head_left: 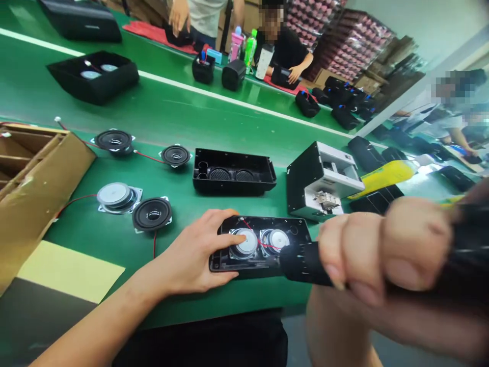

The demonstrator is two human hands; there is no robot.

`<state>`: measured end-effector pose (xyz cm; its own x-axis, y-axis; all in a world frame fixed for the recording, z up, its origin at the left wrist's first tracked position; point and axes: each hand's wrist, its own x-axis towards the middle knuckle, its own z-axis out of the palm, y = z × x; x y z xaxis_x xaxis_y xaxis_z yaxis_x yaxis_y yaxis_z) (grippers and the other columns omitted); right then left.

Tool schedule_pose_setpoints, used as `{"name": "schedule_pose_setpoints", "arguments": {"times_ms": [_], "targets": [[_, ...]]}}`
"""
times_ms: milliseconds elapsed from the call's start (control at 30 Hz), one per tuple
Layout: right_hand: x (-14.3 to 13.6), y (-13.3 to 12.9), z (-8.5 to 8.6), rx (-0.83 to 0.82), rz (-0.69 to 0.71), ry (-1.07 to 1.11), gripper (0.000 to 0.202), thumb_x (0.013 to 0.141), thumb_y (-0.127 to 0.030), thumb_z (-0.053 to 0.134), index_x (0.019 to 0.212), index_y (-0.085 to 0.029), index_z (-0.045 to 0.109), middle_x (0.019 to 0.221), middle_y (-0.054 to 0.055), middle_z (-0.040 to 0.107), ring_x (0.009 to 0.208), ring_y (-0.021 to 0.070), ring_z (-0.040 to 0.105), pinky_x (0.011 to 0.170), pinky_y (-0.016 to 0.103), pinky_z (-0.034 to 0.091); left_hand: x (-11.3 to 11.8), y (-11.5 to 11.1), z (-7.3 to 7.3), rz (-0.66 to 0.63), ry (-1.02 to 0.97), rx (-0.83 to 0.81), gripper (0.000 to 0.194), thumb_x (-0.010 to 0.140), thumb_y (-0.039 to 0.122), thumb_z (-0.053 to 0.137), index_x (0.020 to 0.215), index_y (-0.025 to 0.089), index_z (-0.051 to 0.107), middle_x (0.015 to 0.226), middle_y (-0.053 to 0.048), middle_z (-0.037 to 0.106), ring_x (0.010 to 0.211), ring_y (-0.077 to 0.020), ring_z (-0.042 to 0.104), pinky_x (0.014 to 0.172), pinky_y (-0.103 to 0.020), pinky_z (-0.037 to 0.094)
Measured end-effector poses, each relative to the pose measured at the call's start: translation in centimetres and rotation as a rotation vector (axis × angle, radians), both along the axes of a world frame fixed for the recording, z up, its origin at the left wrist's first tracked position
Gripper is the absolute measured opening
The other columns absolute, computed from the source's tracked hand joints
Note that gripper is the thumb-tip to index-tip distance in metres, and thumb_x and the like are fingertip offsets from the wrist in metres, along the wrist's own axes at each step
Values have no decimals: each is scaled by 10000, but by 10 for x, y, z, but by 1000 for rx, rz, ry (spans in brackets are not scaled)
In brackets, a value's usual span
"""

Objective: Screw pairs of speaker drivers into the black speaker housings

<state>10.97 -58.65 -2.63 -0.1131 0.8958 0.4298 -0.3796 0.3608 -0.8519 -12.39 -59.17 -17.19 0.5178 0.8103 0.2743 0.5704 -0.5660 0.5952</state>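
Note:
My left hand [208,250] grips the left end of a black speaker housing [301,232] on the green bench, one finger resting on a round speaker driver [246,241] inside it. A second speaker driver [278,239] sits to its right, and red wires run between them. Close to the camera, my right hand [385,250] is wrapped around a black electric screwdriver [305,262], its nose over the housing's right part. The tip is hidden from view. Behind stands an open black housing [235,176] with two grilles in its floor.
Loose speaker drivers [153,214] lie left of my hand, near a cardboard box [49,178] and a yellow sheet [72,270]. A black-and-silver machine [324,181] stands right of the open housing. Across the bench, other people [284,56] sit among speaker housings [95,76] and bottles [251,50].

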Motion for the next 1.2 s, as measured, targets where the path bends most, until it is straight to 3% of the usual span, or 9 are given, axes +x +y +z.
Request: {"name": "schedule_pose_setpoints", "arguments": {"times_ms": [133, 233, 300, 433, 600, 1067, 1200], "targets": [[-33, 10, -38, 38, 13, 146, 361, 1050, -604, 649, 1243, -330, 785, 637, -41, 629, 383, 118, 530, 387, 263, 495, 2, 3, -1, -3, -46, -17, 543, 800, 341, 858, 1329, 305, 736, 1613, -119, 491, 1421, -358, 520, 1167, -581, 542], [-37, 16, -60, 91, 50, 188, 555, 1042, -731, 531, 1299, -303, 774, 646, -35, 598, 359, 114, 485, 359, 265, 467, 3, 3, -2, 3, -67, -27, 530, 796, 351, 853, 1313, 307, 745, 1609, -117, 490, 1414, -345, 519, 1150, -556, 554], [-39, 19, -67, 111, 76, 215, 587, 1038, -735, 511, 1294, -284, 786, 636, -34, 578, 342, 110, 452, 340, 261, 435, 3, 3, -3, -1, -82, -22, 516, 795, 358, 852, 1298, 308, 750, 1596, -113, 502, 1398, -336, 527, 1146, -546, 555], [-40, 21, -73, 85, 79, 198, 511, 979, -667, 681, 1307, -286, 774, 678, -31, 611, 373, 108, 470, 371, 253, 448, 4, 2, -2, -3, -107, -11, 497, 794, 353, 851, 1279, 306, 753, 1561, -112, 532, 1348, -324, 551, 1121, -546, 569], [-39, 20, -78, 64, 76, 192, 609, 1035, -763, 487, 1296, -293, 773, 658, -27, 601, 373, 117, 482, 373, 266, 442, 4, 4, -1, -2, -116, -14, 489, 797, 356, 846, 1274, 307, 753, 1551, -109, 538, 1332, -317, 553, 1105, -539, 574], [-40, 20, -87, 72, 72, 201, 738, 1003, -852, 431, 1332, -267, 739, 673, -26, 588, 380, 116, 474, 376, 275, 443, 4, 3, 0, -2, -106, -18, 487, 805, 371, 845, 1278, 311, 749, 1553, -97, 537, 1316, -305, 550, 1098, -505, 568], [-42, 14, -89, 88, 57, 193, 625, 1040, -766, 495, 1299, -262, 758, 655, -33, 590, 371, 108, 472, 368, 261, 445, 4, 4, 0, -12, -95, -17, 499, 804, 375, 842, 1291, 308, 755, 1546, -104, 537, 1319, -309, 542, 1099, -495, 561]]}}
